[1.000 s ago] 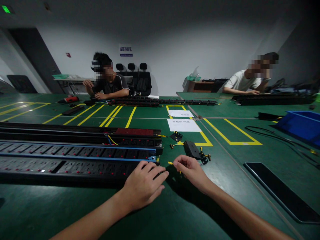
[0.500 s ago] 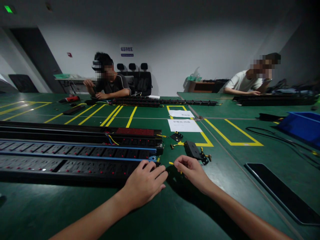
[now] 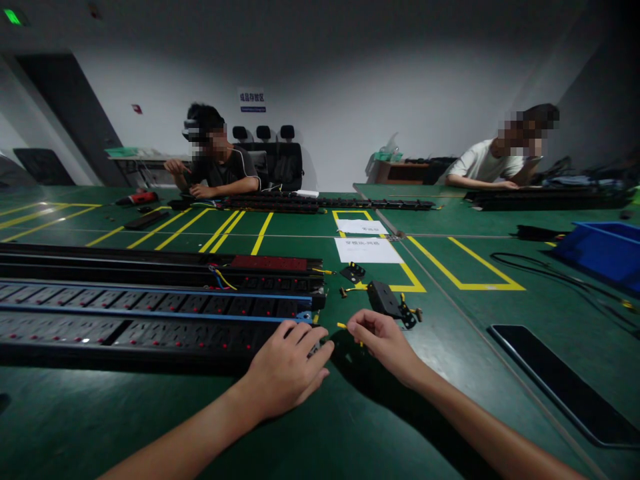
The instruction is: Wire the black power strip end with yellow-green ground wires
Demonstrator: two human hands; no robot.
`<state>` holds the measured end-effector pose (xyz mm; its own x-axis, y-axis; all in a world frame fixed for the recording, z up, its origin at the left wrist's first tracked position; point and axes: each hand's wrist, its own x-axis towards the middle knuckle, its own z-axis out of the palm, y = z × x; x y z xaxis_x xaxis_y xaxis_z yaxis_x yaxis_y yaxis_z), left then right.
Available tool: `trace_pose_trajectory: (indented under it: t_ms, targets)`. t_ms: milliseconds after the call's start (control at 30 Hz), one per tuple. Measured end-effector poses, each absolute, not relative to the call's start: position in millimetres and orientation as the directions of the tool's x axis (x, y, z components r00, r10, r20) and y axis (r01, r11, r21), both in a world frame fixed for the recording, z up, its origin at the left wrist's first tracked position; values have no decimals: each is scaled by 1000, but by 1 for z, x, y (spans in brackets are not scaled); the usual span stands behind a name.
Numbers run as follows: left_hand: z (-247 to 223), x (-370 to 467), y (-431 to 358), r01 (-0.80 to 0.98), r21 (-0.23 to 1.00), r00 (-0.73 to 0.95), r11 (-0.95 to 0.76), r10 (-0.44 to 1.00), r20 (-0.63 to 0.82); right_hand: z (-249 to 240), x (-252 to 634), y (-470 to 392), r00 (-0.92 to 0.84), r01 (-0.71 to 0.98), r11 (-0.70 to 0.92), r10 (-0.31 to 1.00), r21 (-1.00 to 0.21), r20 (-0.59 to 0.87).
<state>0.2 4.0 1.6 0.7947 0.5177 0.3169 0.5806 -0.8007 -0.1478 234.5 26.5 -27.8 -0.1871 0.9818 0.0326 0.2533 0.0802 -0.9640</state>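
Observation:
The near black power strip [image 3: 165, 337], with sockets and red switches, lies lengthwise at the left. My left hand [image 3: 290, 363] is wrapped over its right end and hides part of it. Just right of that end, my right hand [image 3: 383, 340] pinches a thin yellow wire [image 3: 342, 326], whose tip sticks out leftward from the fingers. Beyond the right hand lies a black box-shaped module [image 3: 384, 299] with a bracket and short yellow leads. A blue-edged power strip [image 3: 195, 303] runs behind the near one.
A dark phone-like slab [image 3: 560, 380] lies at the right, with a black cable [image 3: 540, 270] and a blue bin [image 3: 603, 257] behind it. White papers [image 3: 367, 251] lie mid-table. Across the table, two people sit near more black strips [image 3: 330, 204].
My left fingers have shifted slightly at the strip's end, showing a little more between them. The right hand keeps its pinch almost unmoved.

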Motion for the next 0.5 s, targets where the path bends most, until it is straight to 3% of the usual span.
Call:
trace_pose_trajectory:
  t_ms: [500]
  targets:
    - [-2, 0, 1, 654, -96, 716, -751, 573, 398, -25, 234, 26, -181, 243, 60, 983, -968, 16]
